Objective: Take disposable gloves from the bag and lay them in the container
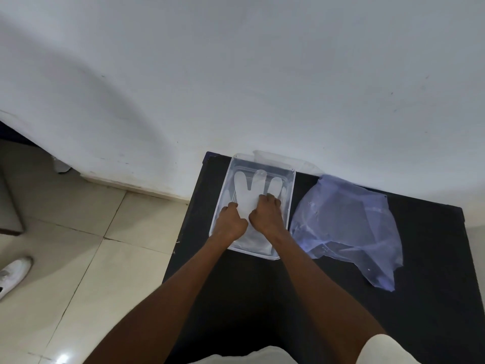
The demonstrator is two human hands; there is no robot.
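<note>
A clear plastic container [288,206] sits on a black table [341,298] against the wall. Inside it lies a translucent white disposable glove [248,189], flat, its fingers pointing toward the wall. Both of my hands are in the container, pressing down on the glove. My left hand [232,222] rests on its left side with fingers curled. My right hand [266,215] lies on its middle, fingertips bent onto the glove. To the right of the container lies a crumpled, bluish clear plastic bag [346,229]; I cannot tell what it holds.
A clear lid [288,160] leans behind the container against the white wall. The table's left edge drops to a tiled floor [91,245]. A white shoe [14,271] shows at the far left on the floor.
</note>
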